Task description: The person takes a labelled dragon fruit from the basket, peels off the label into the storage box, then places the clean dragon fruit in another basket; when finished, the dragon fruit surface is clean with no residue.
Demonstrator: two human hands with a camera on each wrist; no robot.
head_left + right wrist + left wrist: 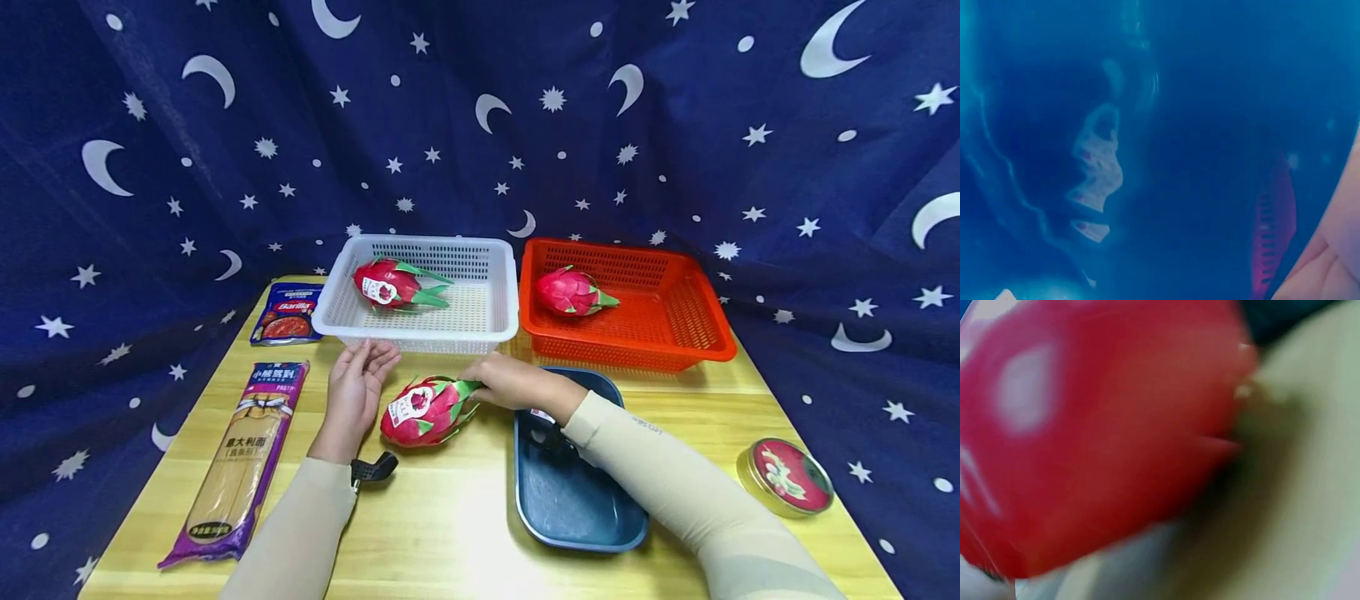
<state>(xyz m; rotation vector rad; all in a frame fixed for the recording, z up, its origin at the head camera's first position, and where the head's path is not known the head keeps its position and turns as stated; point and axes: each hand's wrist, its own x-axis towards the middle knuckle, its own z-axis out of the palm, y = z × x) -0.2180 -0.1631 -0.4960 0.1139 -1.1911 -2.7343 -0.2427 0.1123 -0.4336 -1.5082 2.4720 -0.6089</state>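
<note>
Dragon fruit (431,412) held by its leafy end in the right hand (513,382)

Nearest, with the clock centred on that fruit, a dark blue tray (562,508) sat at four o'clock, under the right forearm (645,450); a bag of pasta (240,462) lay towards nine, and a round tin (792,475) stood far out at three.

Next came the fruit itself, mid-table (442,525), its leafy end towards two o'clock. There the right hand's grip was closed on the green leaves (467,389), while the left hand (356,396), at nine, held nothing, its fingers relaxed just beside the fruit. Both wrist views were poor, so whether the fruit bore on the table or hung slightly above it could not be told.

By my judgement, leaves alone made a weak hold; a pinch close to their base, with the left palm cupped beneath the blunt end, would have suited better, and slow, level handling would have spared them from tearing.

Farther off, a sauce pouch (288,312) lay at ten, a white basket (442,343) with a second dragon fruit (386,283) stood at twelve, and a red basket (637,357) with a third dragon fruit (570,292) at two.
</note>
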